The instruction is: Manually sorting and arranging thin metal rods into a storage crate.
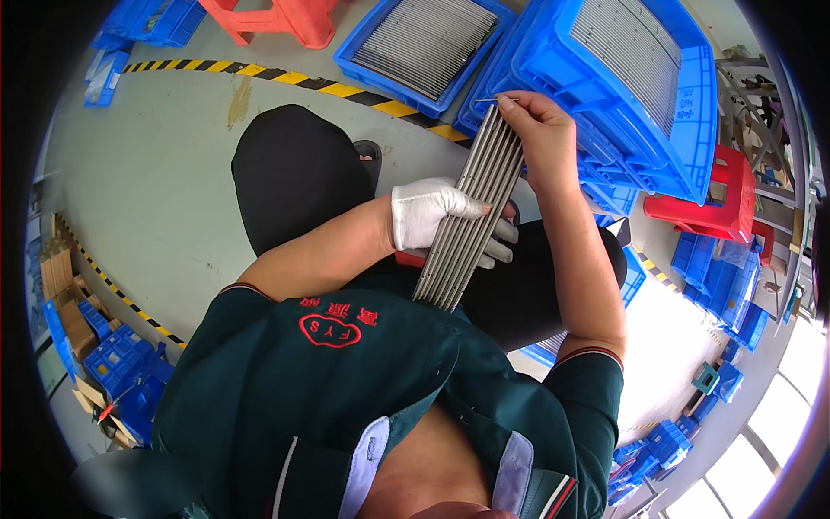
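My left hand [432, 213], in a white glove with bare fingertips, is wrapped round a row of several long grey metal rods [467, 227]. The rods lie side by side and slant from my shirt front up toward the right. At their far end my bare right hand [543, 131] is closed in a pinch. A thin metal pin [486, 100] sticks out to the left from its thumb and fingertip, right by the rod ends. Whether the pin touches a rod, I cannot tell.
Just beyond my right hand stands a stack of blue crates [553, 65], with rows of rods [635, 52] in the top one. Another blue crate [346, 54] of rods sits on the floor farther left. Red stools [303, 22] [722, 203] stand beyond and at right.
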A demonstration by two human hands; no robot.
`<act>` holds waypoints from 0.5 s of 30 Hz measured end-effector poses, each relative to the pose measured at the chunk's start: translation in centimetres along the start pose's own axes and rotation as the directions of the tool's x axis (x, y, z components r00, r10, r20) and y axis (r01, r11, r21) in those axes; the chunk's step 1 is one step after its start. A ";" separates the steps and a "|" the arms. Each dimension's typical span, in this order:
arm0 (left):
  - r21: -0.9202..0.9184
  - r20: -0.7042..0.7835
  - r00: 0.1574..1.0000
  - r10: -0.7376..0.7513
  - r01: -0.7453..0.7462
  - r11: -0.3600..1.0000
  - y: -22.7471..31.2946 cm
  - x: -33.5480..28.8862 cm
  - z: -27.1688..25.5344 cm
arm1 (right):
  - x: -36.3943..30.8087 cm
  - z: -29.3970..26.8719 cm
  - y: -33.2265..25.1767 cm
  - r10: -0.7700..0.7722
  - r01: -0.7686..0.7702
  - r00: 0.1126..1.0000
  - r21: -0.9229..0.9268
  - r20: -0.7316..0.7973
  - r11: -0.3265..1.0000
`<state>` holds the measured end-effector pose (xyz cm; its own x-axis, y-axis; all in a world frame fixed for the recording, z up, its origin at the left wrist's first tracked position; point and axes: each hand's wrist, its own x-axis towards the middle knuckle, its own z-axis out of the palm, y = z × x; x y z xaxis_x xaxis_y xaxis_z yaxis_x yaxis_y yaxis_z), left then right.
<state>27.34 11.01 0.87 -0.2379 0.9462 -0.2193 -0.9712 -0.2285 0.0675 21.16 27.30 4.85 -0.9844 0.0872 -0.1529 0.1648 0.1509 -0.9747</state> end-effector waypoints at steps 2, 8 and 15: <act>-0.002 0.006 1.000 -0.004 0.004 1.000 0.0 0.0 -0.1 | 0.0 0.1 0.0 0.001 -0.001 1.000 0.001 -0.003 1.000; 0.014 -0.019 1.000 -0.006 0.006 1.000 0.0 -0.1 0.3 | 0.1 -0.1 0.2 -0.004 0.005 1.000 -0.009 0.003 1.000; 0.010 -0.046 0.999 0.019 -0.018 1.000 0.2 -0.2 0.6 | 0.4 -0.8 -0.3 -0.011 0.011 1.000 0.042 -0.015 0.999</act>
<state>27.16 10.95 1.53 -0.2562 0.9302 -0.2627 -0.9666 -0.2434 0.0807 20.76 28.07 5.22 -0.9850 0.1006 -0.1399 0.1508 0.1100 -0.9824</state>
